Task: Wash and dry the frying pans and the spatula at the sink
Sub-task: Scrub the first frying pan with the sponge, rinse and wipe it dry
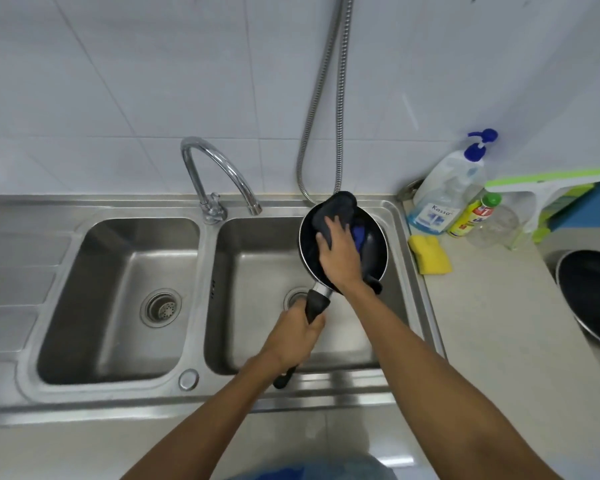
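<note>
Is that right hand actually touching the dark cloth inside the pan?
Touching. The head view shows the right hand pressing down on the cloth, its fingers lying across it, inside the pan that the left hand holds.

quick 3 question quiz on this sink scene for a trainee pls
1. True or false: the left hand grips the frying pan by its handle.
2. What does the right hand press into the pan? A) yellow sponge B) dark cloth C) squeegee
3. Fill in: the second pan sits on the counter to the ___ of the sink.
Key: 1 true; 2 B; 3 right.
</note>
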